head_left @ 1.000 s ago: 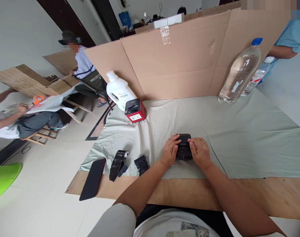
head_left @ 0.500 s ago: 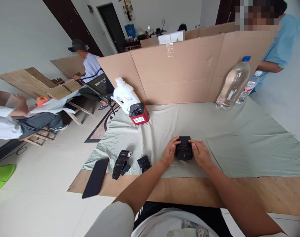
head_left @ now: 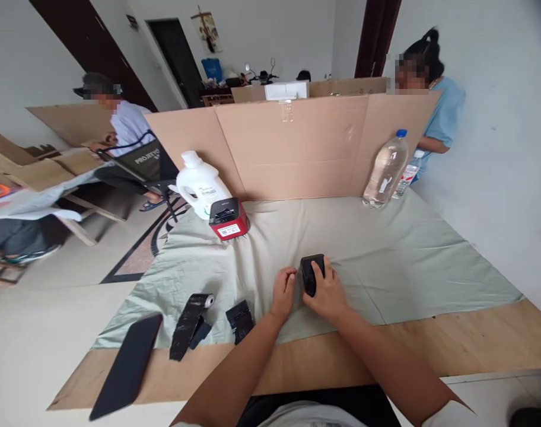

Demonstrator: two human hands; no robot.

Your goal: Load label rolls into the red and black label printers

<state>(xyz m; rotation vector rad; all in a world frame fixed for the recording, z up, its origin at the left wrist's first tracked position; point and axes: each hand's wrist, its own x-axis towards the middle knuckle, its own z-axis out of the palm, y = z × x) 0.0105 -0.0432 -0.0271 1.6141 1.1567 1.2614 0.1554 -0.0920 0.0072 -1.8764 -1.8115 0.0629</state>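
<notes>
My right hand [head_left: 327, 296] grips a small black box-shaped device [head_left: 308, 274] that looks like a portable printer, its fingers over the top and right side and its thumb at the near edge. The device rests on the green-grey cloth [head_left: 270, 237], part of it hidden under that hand. Just left of it, apart from it, my left hand [head_left: 283, 292] is closed with the fingers curled in; I see nothing in them. Closer to the table's left end lie a small roll with a loose black strip [head_left: 188, 326] and a folded black piece [head_left: 240, 320].
A dark phone [head_left: 127, 365] lies at the front left corner. A red and black device [head_left: 228, 220] stands by a white jug [head_left: 201, 187]. Two clear bottles [head_left: 386, 172] stand before the cardboard screen [head_left: 292, 148]. Other people sit at the left and stand behind the screen.
My left hand has come off the device and curled beside it. My right hand has moved from its side to over its top. The camera view has shifted.
</notes>
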